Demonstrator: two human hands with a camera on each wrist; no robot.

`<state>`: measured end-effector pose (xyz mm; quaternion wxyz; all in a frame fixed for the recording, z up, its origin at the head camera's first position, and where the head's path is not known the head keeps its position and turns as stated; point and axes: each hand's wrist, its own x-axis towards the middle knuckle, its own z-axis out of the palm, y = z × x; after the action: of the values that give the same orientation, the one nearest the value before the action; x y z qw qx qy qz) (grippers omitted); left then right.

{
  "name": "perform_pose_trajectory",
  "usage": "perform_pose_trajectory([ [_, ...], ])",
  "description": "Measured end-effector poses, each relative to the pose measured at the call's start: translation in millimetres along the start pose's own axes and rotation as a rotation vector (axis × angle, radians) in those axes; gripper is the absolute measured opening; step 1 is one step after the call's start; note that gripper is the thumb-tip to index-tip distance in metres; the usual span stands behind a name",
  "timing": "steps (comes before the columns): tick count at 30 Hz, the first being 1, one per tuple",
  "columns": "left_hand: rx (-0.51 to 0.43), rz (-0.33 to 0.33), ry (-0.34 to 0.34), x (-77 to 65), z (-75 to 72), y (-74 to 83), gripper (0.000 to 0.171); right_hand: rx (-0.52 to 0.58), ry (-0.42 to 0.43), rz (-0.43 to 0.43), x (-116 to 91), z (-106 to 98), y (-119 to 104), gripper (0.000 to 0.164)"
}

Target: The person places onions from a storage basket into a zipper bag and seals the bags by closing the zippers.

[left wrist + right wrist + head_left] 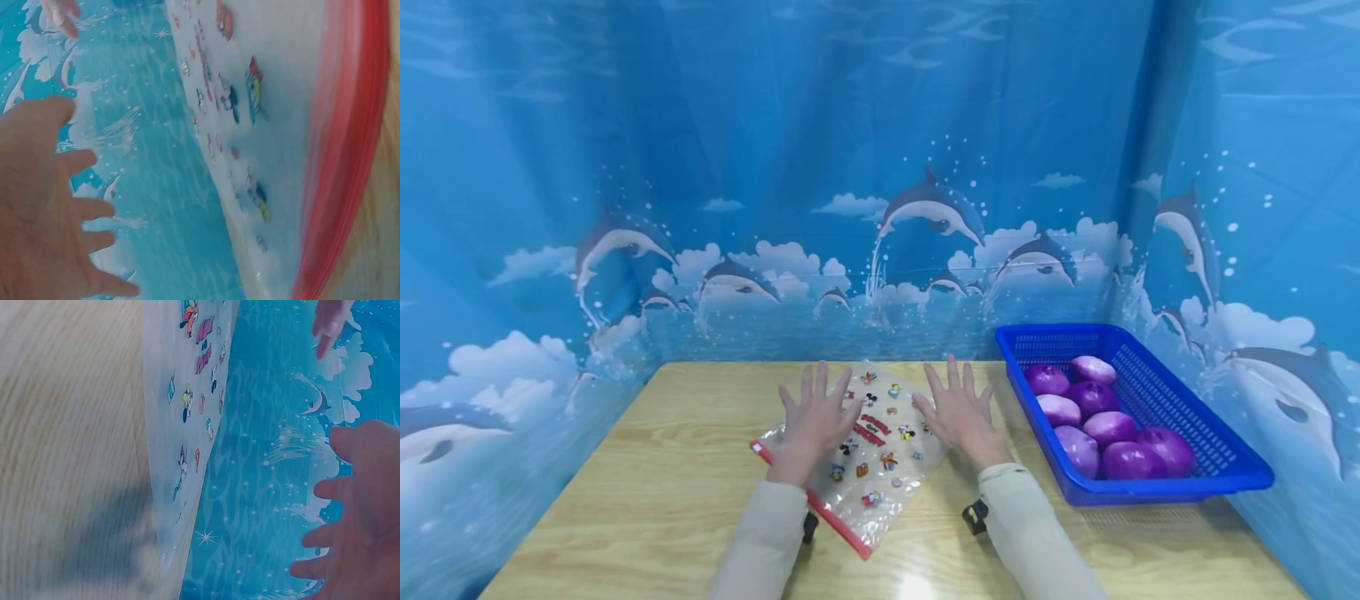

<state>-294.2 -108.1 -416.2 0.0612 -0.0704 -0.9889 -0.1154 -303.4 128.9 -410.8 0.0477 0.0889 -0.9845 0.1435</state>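
A clear plastic zip bag [880, 454] printed with small cartoon figures and red lettering lies flat and askew on the table, its red zip edge [842, 527] toward the lower left. Above its left part my left hand [814, 421] is spread, palm down, fingers pointing forward. My right hand [961, 417] is spread the same way over the bag's right edge. Both wrist views show the left hand [44, 206] and the right hand [356, 519] raised above the bag with nothing in the fingers.
To the right stands a blue plastic basket [1213, 417] with several purple onions [1093, 398] in it. The wooden table [647, 475] reaches back to a blue curtain [820, 167] printed with dolphins, which also hangs along both sides.
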Motion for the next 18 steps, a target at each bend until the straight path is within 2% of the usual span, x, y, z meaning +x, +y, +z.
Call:
perform_pose_trajectory([
  [6, -0.09, 0.063, -0.14, -7.6, -11.8, -9.5, 0.067, 0.042, 0.045, -0.066, -0.6, -3.4, -0.1, 0.058],
  [14, -0.258, 0.202, -0.294, -13.4, -20.4, -24.1, 0.052, 0.048, 0.054, -0.127, -1.5, -5.6, 3.4, 0.05],
  [18, -0.286, 0.214, -0.343, -17.6, -24.1, -27.2, 0.05, 0.052, 0.046, -0.147, -1.4, -5.3, 5.3, 0.045],
])
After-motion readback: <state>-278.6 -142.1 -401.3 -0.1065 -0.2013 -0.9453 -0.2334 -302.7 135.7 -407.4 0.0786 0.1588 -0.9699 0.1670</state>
